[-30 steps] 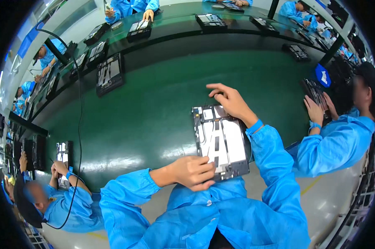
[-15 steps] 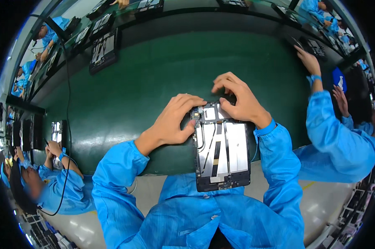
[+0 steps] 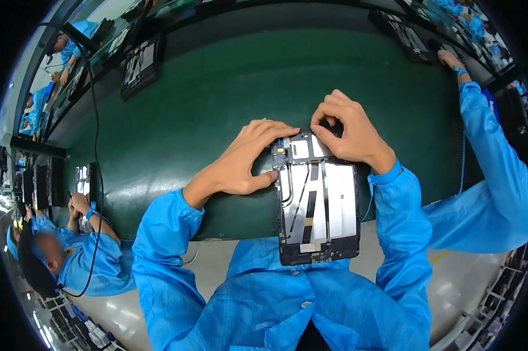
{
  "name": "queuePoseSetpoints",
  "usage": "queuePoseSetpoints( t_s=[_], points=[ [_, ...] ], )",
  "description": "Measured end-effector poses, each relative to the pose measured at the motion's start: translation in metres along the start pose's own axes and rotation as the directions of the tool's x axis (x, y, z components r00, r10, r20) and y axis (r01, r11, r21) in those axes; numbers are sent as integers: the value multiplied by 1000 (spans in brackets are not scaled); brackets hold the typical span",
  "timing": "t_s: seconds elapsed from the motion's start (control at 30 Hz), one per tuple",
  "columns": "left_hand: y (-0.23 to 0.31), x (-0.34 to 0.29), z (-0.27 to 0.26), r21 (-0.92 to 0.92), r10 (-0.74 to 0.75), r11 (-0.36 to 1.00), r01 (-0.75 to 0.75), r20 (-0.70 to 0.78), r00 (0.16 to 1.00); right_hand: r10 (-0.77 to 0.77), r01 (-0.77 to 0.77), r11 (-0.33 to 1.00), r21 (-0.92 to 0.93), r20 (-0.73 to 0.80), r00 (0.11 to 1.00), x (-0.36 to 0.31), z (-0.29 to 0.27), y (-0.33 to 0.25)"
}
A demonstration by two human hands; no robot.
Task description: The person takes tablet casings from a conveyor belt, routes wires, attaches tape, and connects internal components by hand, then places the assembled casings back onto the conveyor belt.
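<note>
An opened tablet (image 3: 334, 205) with a black frame, silver battery panels and flat cables lies face-up before me, its lower end reaching past the table's near edge. My left hand (image 3: 240, 158) grips its upper left corner, the thumb against the side and the fingers along the top edge. At the upper right corner is my right hand (image 3: 352, 128), its thumb and forefinger pinched together over the top edge. Whatever sits between those fingertips is too small or hidden to make out. A blue band with a cord circles my right wrist.
The green table (image 3: 217, 76) spreads ahead. Black trays holding opened tablets stand at the far left (image 3: 140, 67) and far right (image 3: 404, 38). A black cable (image 3: 96, 117) hangs at left. Co-workers in blue sit on both sides, one with a hand (image 3: 80, 203) on another tablet.
My right thumb and forefinger have closed together at the tablet's top edge. The tablet has shifted slightly away from me. The right co-worker's arm has moved farther off, and a tray now shows far right.
</note>
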State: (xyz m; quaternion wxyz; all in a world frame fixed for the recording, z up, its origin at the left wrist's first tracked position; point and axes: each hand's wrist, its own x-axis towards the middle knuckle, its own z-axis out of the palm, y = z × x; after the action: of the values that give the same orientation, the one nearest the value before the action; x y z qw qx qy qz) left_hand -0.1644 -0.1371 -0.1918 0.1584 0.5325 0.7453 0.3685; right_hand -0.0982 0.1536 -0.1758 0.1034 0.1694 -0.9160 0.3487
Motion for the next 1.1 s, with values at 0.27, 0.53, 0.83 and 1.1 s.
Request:
queuePoseSetpoints(
  t_s=[0.27, 0.53, 0.83, 1.1],
  points=[
    [7, 2, 3, 16, -6, 1000, 6, 21, 1000, -45, 45, 998, 42, 9, 999, -2, 2, 0],
    [14, 4, 5, 46, -15, 999, 14, 9, 1000, -126, 125, 985, 118, -2, 992, 1, 4, 2],
    [11, 1, 4, -37, -32, 999, 32, 1, 999, -45, 42, 992, 118, 23, 999, 1, 5, 2],
    [8, 1, 10, -33, -55, 998, 53, -53, 997, 10, -12, 999, 32, 60, 998, 2, -6, 0]
  ],
)
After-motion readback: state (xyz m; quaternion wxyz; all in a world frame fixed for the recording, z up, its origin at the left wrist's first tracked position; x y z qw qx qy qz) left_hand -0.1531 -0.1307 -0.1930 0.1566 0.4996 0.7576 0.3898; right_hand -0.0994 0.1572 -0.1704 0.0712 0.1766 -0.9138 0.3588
